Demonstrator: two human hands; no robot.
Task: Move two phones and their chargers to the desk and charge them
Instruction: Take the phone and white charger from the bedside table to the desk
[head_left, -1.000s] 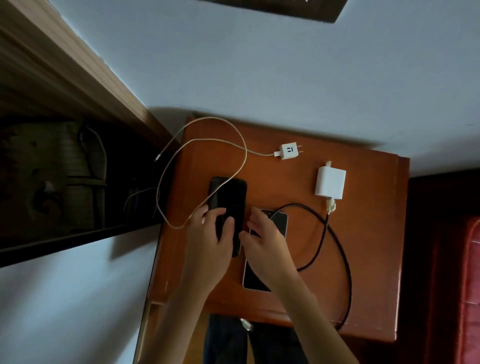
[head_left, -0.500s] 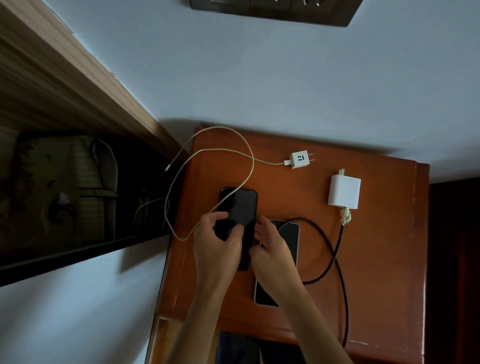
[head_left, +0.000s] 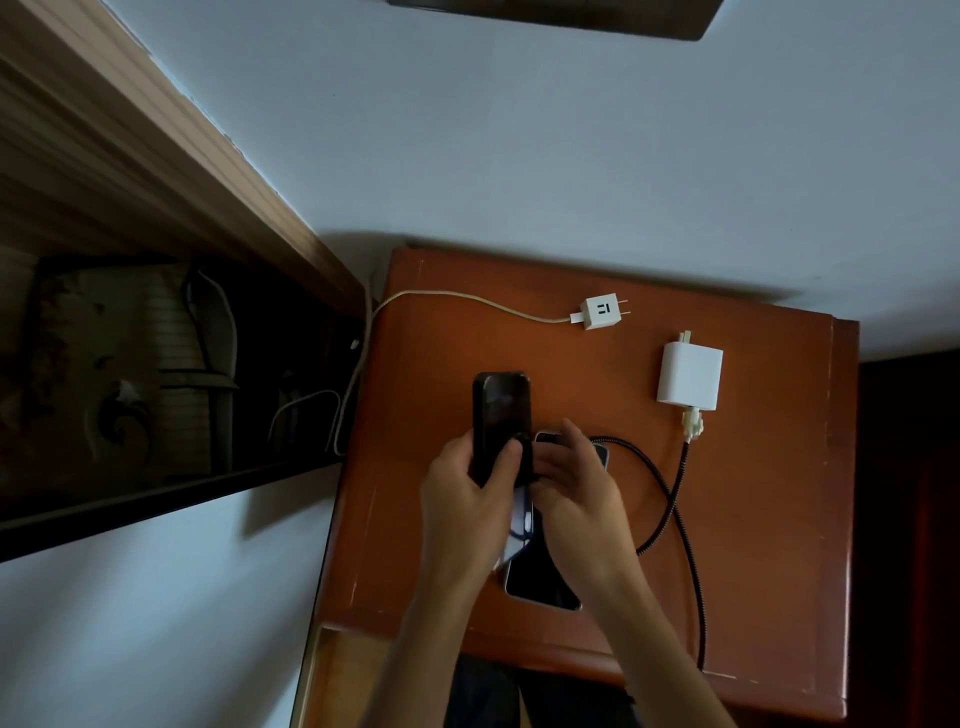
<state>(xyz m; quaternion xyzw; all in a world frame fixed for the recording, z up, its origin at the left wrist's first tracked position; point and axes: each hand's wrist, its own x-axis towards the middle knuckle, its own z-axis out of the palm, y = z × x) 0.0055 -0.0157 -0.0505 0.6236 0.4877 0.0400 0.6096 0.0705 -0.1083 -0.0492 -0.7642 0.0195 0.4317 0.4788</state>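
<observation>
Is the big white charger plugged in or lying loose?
Unplugged: the big white charger lies flat on the wooden table, its prongs bare.

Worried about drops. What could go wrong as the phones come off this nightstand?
The black braided cable loops beside the silver-edged phone under the right hand; lifting may snag it, dragging the large white charger. The left hand grips the dark phone by its lower end, so it might slip.
</observation>
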